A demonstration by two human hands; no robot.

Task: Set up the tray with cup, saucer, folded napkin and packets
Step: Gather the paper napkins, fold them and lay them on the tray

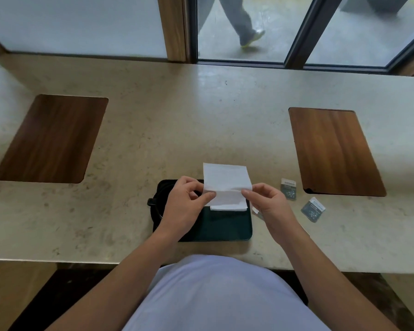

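Note:
A white paper napkin is held above a dark tray near the table's front edge. My left hand pinches its left edge and my right hand pinches its right edge, with the lower part creased and folding under. On the tray's left side stand a dark cup and saucer, mostly hidden behind my left hand; only a handle and rim show. Two small grey packets lie on the table right of the tray: one packet nearer the napkin, the other packet further right.
Two wooden inlays sit in the beige stone table, one on the left and one on the right. Windows run behind the table; a person's legs pass outside.

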